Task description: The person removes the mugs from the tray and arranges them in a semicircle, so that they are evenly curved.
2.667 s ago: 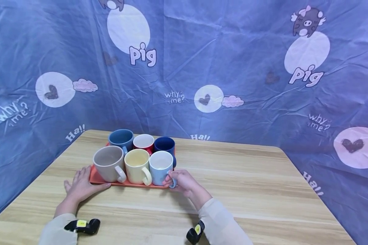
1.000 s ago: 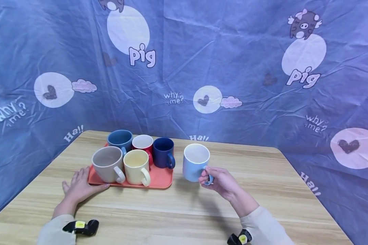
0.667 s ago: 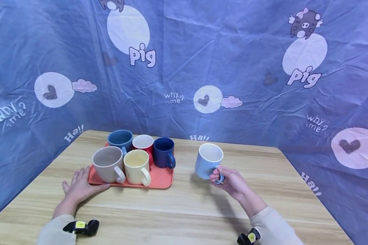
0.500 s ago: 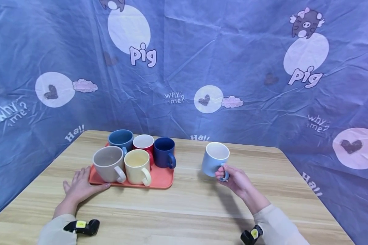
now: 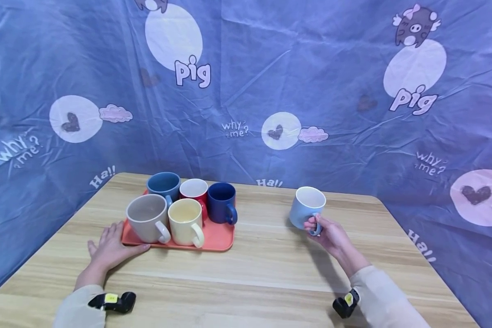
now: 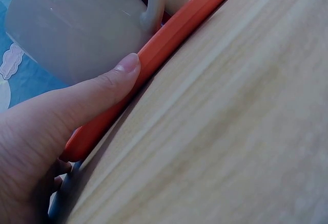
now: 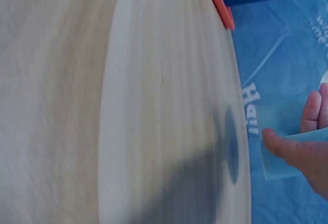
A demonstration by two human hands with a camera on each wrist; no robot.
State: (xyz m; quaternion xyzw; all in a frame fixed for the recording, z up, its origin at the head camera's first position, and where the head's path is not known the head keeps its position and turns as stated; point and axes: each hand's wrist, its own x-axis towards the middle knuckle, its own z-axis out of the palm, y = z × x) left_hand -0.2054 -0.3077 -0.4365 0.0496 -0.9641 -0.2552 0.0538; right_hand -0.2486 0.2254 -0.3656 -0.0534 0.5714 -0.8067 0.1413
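My right hand [image 5: 330, 234] grips the handle of a light blue mug [image 5: 301, 214] with a white inside, held upright above the table's right half. Its shadow falls apart from it on the wood in the right wrist view. On the left, my left hand [image 5: 110, 250] spreads round the near left corner of an orange tray [image 5: 219, 238]; in the left wrist view the thumb [image 6: 110, 83] lies against its rim. Grey [image 5: 145, 228] and cream [image 5: 182, 232] mugs stand at the tray's front. Behind them are teal [image 5: 162, 183], red [image 5: 194, 188] and dark blue [image 5: 220, 209] mugs.
A light wooden table [image 5: 238, 291] carries everything. Blue printed cloth [image 5: 246, 82] hangs behind it and down both sides. The tray's front right corner is bare. Each wrist wears a black camera strap, the left one [image 5: 112, 302] and the right one [image 5: 346, 303].
The light blue mug has left the tray's front right corner, lifted by its handle, and has moved right and slightly back with my right hand. My left hand stays at the tray.
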